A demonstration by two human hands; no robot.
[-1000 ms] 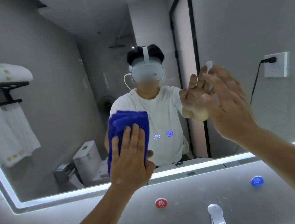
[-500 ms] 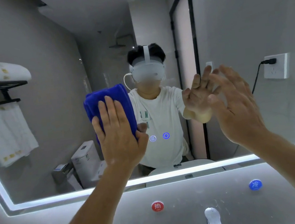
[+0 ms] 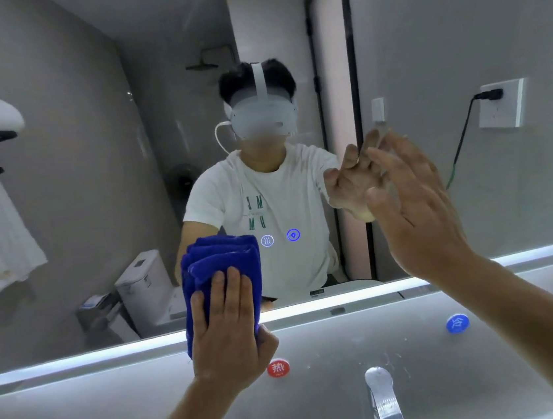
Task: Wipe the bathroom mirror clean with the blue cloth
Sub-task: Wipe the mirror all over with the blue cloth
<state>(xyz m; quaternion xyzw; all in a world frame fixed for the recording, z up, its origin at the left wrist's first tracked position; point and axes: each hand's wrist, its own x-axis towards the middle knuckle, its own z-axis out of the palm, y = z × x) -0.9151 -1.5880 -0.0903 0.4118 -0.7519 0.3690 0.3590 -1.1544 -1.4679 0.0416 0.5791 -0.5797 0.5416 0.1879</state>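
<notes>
The bathroom mirror fills the wall ahead, with a lit strip along its lower edge. A folded blue cloth is pressed flat against the glass at the bottom centre, overlapping the lit strip. My left hand lies on the cloth with fingers together, pushing it onto the mirror. My right hand is flat against the glass to the right, fingers spread, holding nothing. Its reflection meets it at the fingertips.
Two glowing touch icons sit on the mirror beside the cloth. Below the mirror are a red hot-water marker, a blue cold-water marker and a chrome tap. A wall socket with a plugged cable is right.
My left hand swept the cloth up and left, then down to the mirror's bottom edge. My right hand stayed on the glass, shifting only slightly.
</notes>
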